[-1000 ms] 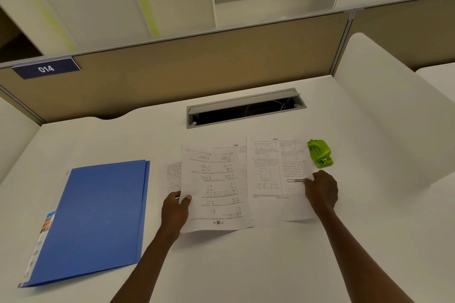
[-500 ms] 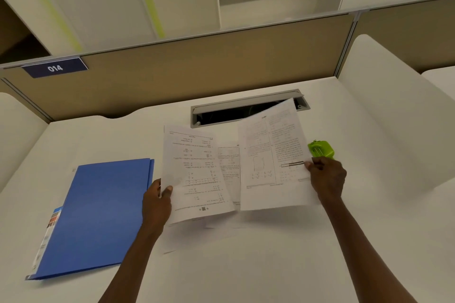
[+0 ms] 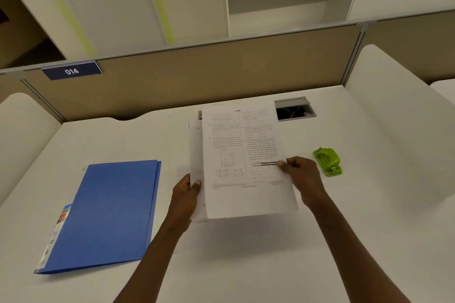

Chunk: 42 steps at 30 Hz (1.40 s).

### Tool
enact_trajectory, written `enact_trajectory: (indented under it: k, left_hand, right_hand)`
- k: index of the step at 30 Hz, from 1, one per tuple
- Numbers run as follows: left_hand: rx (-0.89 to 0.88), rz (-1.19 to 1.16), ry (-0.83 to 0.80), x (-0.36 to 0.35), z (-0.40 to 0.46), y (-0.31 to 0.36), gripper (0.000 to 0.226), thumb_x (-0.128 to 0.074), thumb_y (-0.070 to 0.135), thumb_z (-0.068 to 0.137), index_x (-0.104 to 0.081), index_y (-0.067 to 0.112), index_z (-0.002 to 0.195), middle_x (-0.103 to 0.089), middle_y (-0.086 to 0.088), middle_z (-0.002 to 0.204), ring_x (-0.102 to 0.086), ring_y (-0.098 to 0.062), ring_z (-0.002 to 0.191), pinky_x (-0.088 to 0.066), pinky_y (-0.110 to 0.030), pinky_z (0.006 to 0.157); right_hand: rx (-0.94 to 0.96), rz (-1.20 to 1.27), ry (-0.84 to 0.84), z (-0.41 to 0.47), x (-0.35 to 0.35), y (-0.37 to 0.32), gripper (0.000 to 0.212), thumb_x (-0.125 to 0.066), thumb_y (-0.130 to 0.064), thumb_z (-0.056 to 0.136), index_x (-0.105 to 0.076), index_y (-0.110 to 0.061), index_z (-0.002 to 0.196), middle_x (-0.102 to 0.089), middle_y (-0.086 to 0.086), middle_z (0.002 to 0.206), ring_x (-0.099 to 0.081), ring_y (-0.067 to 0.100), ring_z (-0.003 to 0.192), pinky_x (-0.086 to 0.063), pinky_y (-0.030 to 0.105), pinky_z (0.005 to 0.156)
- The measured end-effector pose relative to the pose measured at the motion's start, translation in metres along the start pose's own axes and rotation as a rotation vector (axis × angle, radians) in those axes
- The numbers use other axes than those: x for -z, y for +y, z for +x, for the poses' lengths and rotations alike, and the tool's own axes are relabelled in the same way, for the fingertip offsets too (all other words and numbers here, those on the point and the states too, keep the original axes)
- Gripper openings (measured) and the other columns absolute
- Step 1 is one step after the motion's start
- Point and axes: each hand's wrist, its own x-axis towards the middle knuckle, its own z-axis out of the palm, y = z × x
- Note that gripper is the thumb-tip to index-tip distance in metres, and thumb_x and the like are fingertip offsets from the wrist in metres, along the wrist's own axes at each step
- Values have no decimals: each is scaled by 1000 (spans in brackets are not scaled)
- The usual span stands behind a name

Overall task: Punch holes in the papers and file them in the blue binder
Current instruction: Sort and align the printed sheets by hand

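hands: our left hand [image 3: 187, 192] and right hand [image 3: 301, 174] pinch the papers [image 3: 243, 155] at frame centre, lifted | blue binder [image 3: 108, 214] closed, lower left | green punch [image 3: 327, 161] right | risk: uneven edges may misalign holes

White table [image 3: 246, 265], bounded at far edge by a tan partition. Blue binder [image 3: 108, 214] lies flat, closed, toward left edge. Green hole punch [image 3: 327, 161] toward right. Open cable hatch [image 3: 294, 109] near far edge. One loose sheet [image 3: 182, 171] flat beside binder.
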Motion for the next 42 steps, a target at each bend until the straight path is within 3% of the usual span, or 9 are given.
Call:
enact_trajectory:
  k: [4,7,9,15,19,23,26,36,42]
  left_hand:
    - [40,-117,-75,-14,-3,11,20,-57,23,94,-67,29,110,-75,5,101,-72,-15,89,-58,-26,66]
    - [64,-163,-84,-20,-4,14,20,-52,21,96,-69,28,104,-75,1,97,-73,-19,86,-57,-25,59]
    - [87,-198,-57,-25,-5,13,21,-50,26,97,-67,23,109,-75,-1,100,-72,-22,89,-58,-28,62]
    - [175,-311,43,-31,-6,8,36,-44,36,99,-55,16,126,-68,-11,117,-67,-35,101,-55,-52,88]
    - [278,-366,39,-32,-7,16,44,-34,54,95,-59,26,120,-71,-4,108,-72,-25,86,-60,-36,60]
    - [169,-320,-31,-31,-7,19,30,-46,36,98,-56,25,124,-68,-4,118,-71,-24,92,-60,-35,64]
    - [139,-258,-34,-31,-6,17,19,-47,24,99,-57,32,113,-68,0,116,-71,-21,90,-60,-33,63]
    - [112,-267,-67,-22,3,17,22,-53,25,96,-60,28,117,-71,2,114,-72,-23,93,-60,-41,75]
    - [90,-175,-30,-15,14,13,27,-48,17,99,-56,23,123,-67,-1,118,-68,-24,97,-59,-36,71]
  right_hand:
    - [-54,-7,-73,-3,-8,14,13,-73,-19,81,-66,-14,91,-75,2,87,-72,19,77,-59,32,66]
    - [-15,34,-69,-6,-10,17,22,-75,-15,80,-62,-23,96,-73,-5,84,-71,3,67,-52,14,52]
    - [30,27,-52,-7,-12,19,21,-73,-13,82,-63,-24,97,-73,-6,84,-70,-1,68,-51,11,53]
    - [53,-20,3,-7,-22,31,16,-70,-14,84,-70,-13,100,-75,2,93,-72,19,83,-59,41,79]
    - [76,-41,45,-7,-28,35,17,-69,-16,85,-70,-13,101,-74,3,96,-72,20,84,-59,42,81]
    - [99,-50,68,-8,-30,35,21,-71,-16,84,-69,-9,104,-74,4,98,-71,21,85,-59,42,81]
    - [115,-41,74,-9,-31,34,23,-72,-17,83,-69,-9,105,-74,4,99,-71,20,86,-59,40,81]
    - [143,-33,70,-13,-37,36,23,-71,-15,84,-69,-12,107,-74,2,101,-72,15,85,-60,32,78]
    - [154,-60,30,-16,-44,41,24,-71,-16,83,-70,-14,107,-74,-5,98,-72,11,84,-60,28,76]
